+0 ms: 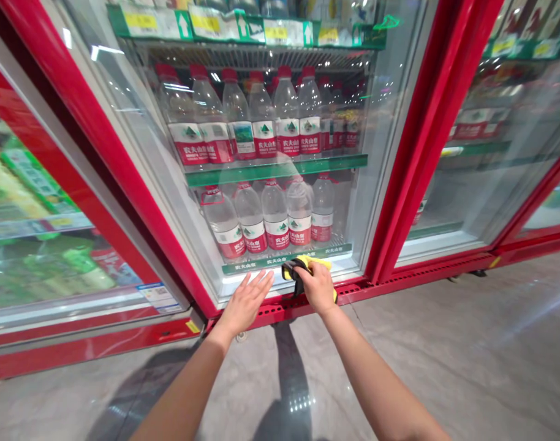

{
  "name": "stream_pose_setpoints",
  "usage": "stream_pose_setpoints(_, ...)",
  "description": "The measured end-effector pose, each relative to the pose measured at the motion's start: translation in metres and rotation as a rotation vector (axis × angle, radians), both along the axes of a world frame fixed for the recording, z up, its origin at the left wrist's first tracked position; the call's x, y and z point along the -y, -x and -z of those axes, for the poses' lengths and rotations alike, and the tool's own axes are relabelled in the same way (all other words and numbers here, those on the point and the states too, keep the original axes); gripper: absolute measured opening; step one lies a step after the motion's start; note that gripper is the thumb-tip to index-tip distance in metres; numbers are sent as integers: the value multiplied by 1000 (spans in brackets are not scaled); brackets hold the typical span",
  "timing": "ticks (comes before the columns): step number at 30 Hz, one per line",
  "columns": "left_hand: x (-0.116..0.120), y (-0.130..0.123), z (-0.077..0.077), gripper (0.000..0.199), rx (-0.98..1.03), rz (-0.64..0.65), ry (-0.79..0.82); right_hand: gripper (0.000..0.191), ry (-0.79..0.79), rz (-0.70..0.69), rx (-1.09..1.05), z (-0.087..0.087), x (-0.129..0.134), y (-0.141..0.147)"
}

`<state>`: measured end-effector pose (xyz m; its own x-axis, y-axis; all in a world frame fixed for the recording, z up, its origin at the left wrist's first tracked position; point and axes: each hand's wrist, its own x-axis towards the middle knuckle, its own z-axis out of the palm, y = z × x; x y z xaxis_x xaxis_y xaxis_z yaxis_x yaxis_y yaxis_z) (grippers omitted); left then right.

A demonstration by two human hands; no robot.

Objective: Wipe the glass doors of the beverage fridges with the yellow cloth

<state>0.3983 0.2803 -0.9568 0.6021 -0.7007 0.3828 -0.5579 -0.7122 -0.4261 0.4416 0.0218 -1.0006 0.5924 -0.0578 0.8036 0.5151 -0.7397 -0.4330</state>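
Note:
In the head view, my right hand (pixel 319 286) grips a yellow and black cloth (pixel 322 263) at the bottom of a glass cooler door (pixel 353 211). The cloth is bunched, its yellow part showing above and beside the fingers. To the left, my left hand (pixel 249 301) holds nothing, its fingers stretched out near the lower edge of the door. Whether its fingertips touch the glass I cannot tell. Behind the glass, water bottles (pixel 275 211) with red and white labels stand on the lower shelf, just above my hands.
More red-capped bottles (pixel 264 116) fill the shelf above. A red door frame (pixel 418 141) runs up the right side, and a vented red base strip (pixel 280 313) lies below the door. Other coolers flank this one. Grey floor (pixel 445 355) spreads in front, with shadows on it.

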Motion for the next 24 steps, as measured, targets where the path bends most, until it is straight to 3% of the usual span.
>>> stream_pose_setpoints(3,-4,3,1,77,-14,-6,-16,31,8,14,-8,9,20,4)
stream_pose_setpoints(5,-7,4,1,80,-13,-15,-19,33,-39,75,-5,6,25,0)
stream_pose_setpoints(9,-13,7,1,77,-4,-39,-22,37,-105,155,26,-12,1,-11)
stream_pose_setpoints(13,-20,7,5,74,15,-40,-32,36,78,114,73,-14,-32,-5)
stream_pose_setpoints(16,-25,8,8,77,21,-43,-41,37,201,59,96,-2,-31,8)
stream_pose_setpoints(19,-31,10,8,80,14,-59,-45,38,190,58,93,5,-15,14)
stream_pose_setpoints(22,-38,14,6,81,24,-79,-37,38,105,115,91,-4,-15,8)
stream_pose_setpoints(24,-44,16,5,82,36,-100,-30,39,53,135,99,-15,-31,3)
